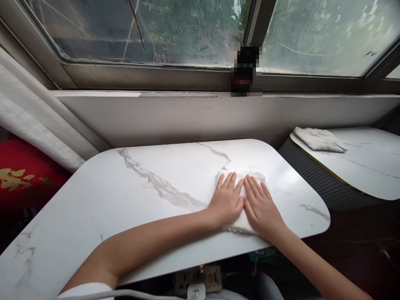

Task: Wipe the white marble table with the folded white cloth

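Observation:
A white cloth (pixel 240 221) lies flat under both of my hands on a white marble-patterned table (pixel 93 187). My left hand (pixel 227 199) rests on the cloth's left part, fingers stretched out and palm down. Beside it, my right hand (pixel 262 204) presses flat on the right part, its fingers also extended. The two hands nearly meet over the middle of the cloth. Part of the cloth is hidden beneath them.
To the right stands a second marbled surface (pixel 371 162) with a folded white cloth (pixel 320 139) on it. A window (pixel 146 77) runs along the back. Left are a white curtain (pixel 37 108) and red fabric (pixel 28 175). A power strip (pixel 200 279) sits below the near edge.

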Action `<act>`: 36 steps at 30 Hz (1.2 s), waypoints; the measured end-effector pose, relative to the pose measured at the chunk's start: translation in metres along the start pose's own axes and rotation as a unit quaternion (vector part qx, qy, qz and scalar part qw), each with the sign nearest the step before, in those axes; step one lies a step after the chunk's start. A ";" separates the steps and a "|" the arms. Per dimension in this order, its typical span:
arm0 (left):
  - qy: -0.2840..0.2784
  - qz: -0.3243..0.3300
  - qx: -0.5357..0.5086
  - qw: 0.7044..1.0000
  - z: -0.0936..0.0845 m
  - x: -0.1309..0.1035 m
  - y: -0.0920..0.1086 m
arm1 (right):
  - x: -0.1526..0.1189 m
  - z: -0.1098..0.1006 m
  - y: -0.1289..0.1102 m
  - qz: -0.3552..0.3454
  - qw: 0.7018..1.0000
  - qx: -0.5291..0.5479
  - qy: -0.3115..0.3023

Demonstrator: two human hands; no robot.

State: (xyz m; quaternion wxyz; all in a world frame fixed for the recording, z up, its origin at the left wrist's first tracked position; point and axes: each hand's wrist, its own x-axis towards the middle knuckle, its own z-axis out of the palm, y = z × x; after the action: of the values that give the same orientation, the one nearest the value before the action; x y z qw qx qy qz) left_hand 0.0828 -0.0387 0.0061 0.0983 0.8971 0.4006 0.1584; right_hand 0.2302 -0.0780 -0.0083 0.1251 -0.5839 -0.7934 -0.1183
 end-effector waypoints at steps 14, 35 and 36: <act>-0.064 -0.101 -0.075 0.990 -0.033 -0.074 -0.003 | -0.011 -0.018 -0.057 -0.090 0.995 0.030 -0.034; 0.055 -0.169 0.107 0.978 -0.026 0.107 -0.188 | 0.237 0.077 -0.026 -0.014 0.997 0.058 -0.039; 0.058 -0.168 0.105 0.978 -0.026 0.107 -0.188 | 0.237 0.078 -0.026 -0.017 0.997 0.060 -0.034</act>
State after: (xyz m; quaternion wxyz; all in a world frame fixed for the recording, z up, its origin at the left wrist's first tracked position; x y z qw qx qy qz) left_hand 0.0111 0.1668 -0.0052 0.0053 0.8115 0.5651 0.1486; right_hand 0.1331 0.1526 -0.0028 0.1312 -0.5655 -0.8125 -0.0528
